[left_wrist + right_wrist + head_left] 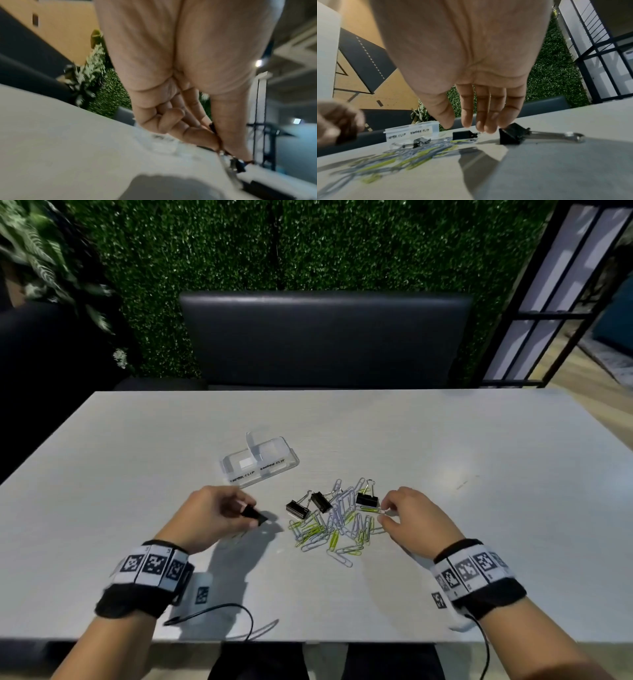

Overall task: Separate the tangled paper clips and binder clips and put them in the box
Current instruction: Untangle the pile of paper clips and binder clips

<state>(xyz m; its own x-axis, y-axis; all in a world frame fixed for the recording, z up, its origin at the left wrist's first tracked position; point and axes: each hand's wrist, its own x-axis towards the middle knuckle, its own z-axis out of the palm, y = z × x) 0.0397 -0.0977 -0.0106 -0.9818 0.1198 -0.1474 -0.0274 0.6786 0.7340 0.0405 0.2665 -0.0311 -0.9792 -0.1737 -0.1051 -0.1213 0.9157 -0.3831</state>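
Note:
My left hand [244,512] pinches a black binder clip [255,514] just above the table, left of the pile; the left wrist view shows that clip [240,165] blurred beyond the fingertips. A tangled pile of silver and yellow-green paper clips [337,527] lies mid-table, with three black binder clips [297,509] along its far side. My right hand [383,513] hovers at the pile's right edge with relaxed fingers beside one binder clip [513,135]. The clear two-compartment box [260,462], labelled for paper clips and binder clips, stands behind the pile to the left.
The pale table [479,474] has bare surface to the right and left of the pile. A dark bench back [325,337] stands beyond its far edge. A black cable [239,611] trails from my left wrist near the front edge.

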